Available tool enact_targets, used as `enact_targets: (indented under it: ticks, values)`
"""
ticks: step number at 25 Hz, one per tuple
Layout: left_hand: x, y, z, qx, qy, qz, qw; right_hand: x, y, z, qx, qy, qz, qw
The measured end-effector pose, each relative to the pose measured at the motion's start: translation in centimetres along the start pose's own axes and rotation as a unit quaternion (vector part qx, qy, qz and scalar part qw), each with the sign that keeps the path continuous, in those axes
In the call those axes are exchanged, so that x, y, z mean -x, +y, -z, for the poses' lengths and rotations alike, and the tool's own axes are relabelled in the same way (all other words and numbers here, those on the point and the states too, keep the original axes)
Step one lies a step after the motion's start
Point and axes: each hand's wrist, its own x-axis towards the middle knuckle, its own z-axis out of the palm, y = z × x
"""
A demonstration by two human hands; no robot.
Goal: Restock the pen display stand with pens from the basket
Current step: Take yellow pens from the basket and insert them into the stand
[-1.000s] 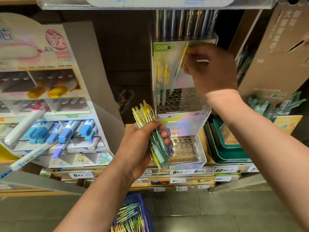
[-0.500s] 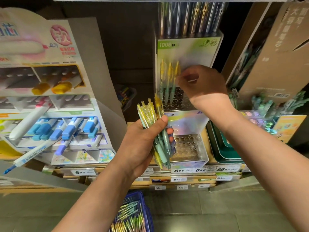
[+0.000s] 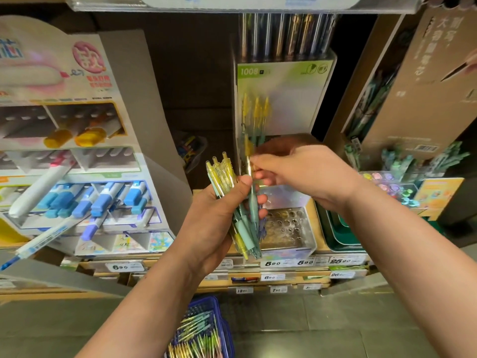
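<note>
Yellow-and-teal translucent plastic pens (image 3: 241, 218) stand as a bundle in our left hand (image 3: 214, 223), fingers and thumb curled round the barrels, clicker ends up. At the bundle's top right, our right hand (image 3: 307, 171) pinches one yellow-topped pen (image 3: 248, 156) between thumb and fingertips. We judge that this pen is being drawn free for the stand.

To do it well, we should ease the left thumb a little and pull along the barrel's own line, so that no clip drags a neighbour out. The tip should stay down, ready for a hole.

Just behind the hands rises the clear acrylic tiered pen display stand (image 3: 291, 99). Three matching pens (image 3: 255, 112) stand upright by the left edge of its upper tier, and our right hand hides most of that tier's floor. We should seat the new pen in the next free hole beside those three and press until it stands straight. The lower perforated tray (image 3: 286, 228) shows only bare holes, so most of the restocking lies ahead.

Below, on the floor, the blue basket (image 3: 204, 301) holds many more pens. White price tags (image 3: 271, 263) run along the shelf's front edge. A cardboard display of blue-capped markers (image 3: 77, 197) stands at the shelf's left end, and green trays (image 3: 335, 236) sit just right of the stand.
</note>
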Motion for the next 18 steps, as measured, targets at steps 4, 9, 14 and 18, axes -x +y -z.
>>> enact_targets:
  ticks: [4, 9, 14, 18]
  values:
    - [-0.1, 0.0, -0.2, 0.024, 0.022, 0.011, 0.999, -1.2, -1.3, 2.7, -0.102, 0.132, 0.058, 0.984]
    - [0.1, 0.1, -0.4, 0.027, 0.016, 0.024, 0.999, -3.0, -2.1, 4.3, -0.026, 0.288, 0.173, 0.941]
    - [-0.2, -0.1, -0.8, 0.033, 0.026, 0.011, 0.999, -3.6, -2.2, 3.3, 0.056, 0.297, 0.207, 0.93]
    - [-0.3, 0.0, -0.4, 0.042, 0.021, 0.009, 0.999, -3.9, -2.1, 3.0, 0.09, 0.291, 0.227, 0.925]
